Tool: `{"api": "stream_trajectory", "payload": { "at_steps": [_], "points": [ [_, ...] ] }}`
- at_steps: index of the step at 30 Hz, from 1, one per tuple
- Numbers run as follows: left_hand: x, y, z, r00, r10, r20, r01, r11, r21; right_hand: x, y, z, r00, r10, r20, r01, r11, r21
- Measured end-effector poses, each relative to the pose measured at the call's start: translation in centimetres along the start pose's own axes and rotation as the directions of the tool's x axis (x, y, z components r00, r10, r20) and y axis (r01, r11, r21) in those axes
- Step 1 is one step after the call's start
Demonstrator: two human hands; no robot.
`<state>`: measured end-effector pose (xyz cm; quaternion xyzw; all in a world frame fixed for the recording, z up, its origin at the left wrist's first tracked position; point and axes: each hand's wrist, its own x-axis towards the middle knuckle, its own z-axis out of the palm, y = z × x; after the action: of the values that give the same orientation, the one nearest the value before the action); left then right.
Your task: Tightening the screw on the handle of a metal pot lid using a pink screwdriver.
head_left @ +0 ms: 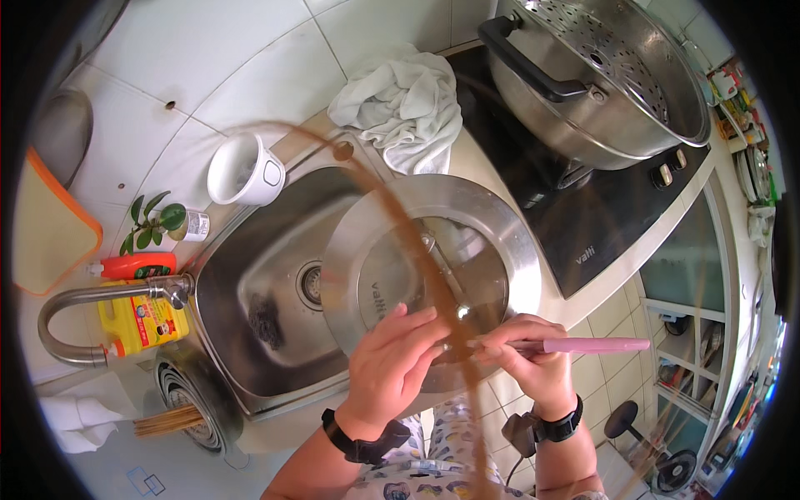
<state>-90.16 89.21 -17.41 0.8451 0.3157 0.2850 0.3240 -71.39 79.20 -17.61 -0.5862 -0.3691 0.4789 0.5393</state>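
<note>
A large steel pot lid (521,250) with a glass middle and a metal handle bar lies over the right part of the sink. My left hand (392,358) is above its near edge, fingers stretched out toward the right hand; whether they touch the lid is hard to tell. Closed around the metal part of a slim tool with a pink handle (596,345), my right hand (529,358) is at the lid's near right edge. The handle points right; the tool's tip is hidden by fingers and a blurred brown strand.
The steel sink (242,333) holds a dark scouring pad (265,321). Its faucet (75,296) is at left, near a yellow bottle (154,321), a red bottle (137,266) and a small plant (150,221). Behind are a white cup (243,171), a crumpled cloth (404,108) and a steamer pot (554,117) on the cooktop (575,242).
</note>
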Motion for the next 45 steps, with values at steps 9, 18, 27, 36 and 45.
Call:
{"api": "stream_trajectory", "payload": {
  "at_steps": [9,18,27,36,45],
  "points": [
    [0.0,0.0,0.0,0.999,0.034,-0.038,-0.035,0.999,-0.026,-1.1,0.9,1.3,0.991,0.062,-0.122,-0.042,0.986,0.162],
    [0.1,0.1,0.2,0.998,0.039,-0.048,-0.041,0.999,-0.035,-1.6,1.2,2.1,0.974,0.106,-0.199,-0.053,0.965,0.257],
    [-0.1,-0.1,0.3,0.998,0.03,-0.048,-0.032,0.999,-0.032,-1.7,1.5,2.4,0.975,0.105,-0.196,-0.057,0.97,0.237],
    [-0.1,-0.1,0.1,0.998,0.032,-0.05,-0.034,0.999,-0.041,-1.7,1.0,2.9,0.97,0.145,-0.197,-0.09,0.961,0.263],
    [0.1,0.2,0.2,0.999,0.016,-0.032,-0.018,0.998,-0.065,-2.5,1.7,2.3,0.953,0.147,-0.267,-0.077,0.964,0.256]
  ]
}}
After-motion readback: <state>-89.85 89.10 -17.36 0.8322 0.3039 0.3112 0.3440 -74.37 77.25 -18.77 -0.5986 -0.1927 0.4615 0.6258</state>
